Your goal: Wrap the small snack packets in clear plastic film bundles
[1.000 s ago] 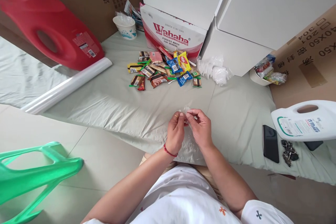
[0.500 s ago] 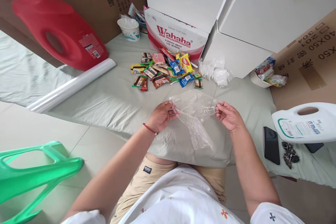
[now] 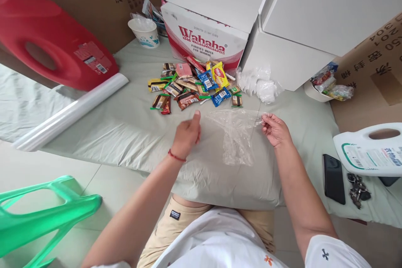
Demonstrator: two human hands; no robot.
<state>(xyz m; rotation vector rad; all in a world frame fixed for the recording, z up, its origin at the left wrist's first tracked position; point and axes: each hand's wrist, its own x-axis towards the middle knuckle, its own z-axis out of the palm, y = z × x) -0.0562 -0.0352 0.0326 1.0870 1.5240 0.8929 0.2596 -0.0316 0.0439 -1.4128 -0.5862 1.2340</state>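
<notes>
A clear plastic bag (image 3: 236, 134) hangs spread above the pale green sheet (image 3: 125, 121) in front of me. My right hand (image 3: 275, 129) pinches the bag's upper right corner. Just left of the bag, my left hand (image 3: 187, 134) has its fingers curled and thumb raised; it does not touch the bag and nothing shows in it. It wears a red cord at the wrist. A heap of several wrapped snacks (image 3: 191, 83) lies on the sheet beyond both hands.
A Wahaha carton (image 3: 204, 37) and white boxes (image 3: 295, 16) stand behind the snacks. At left are a red jug (image 3: 53, 46), a film roll (image 3: 69, 111) and a green stool (image 3: 40, 217). At right lie a white jug (image 3: 370, 150), a phone (image 3: 333, 172) and keys (image 3: 358, 188).
The hands parted and stretched the bag wide. Since half a second ago my left hand has let go of the bag's left edge, and the bag now hangs from my right hand alone.
</notes>
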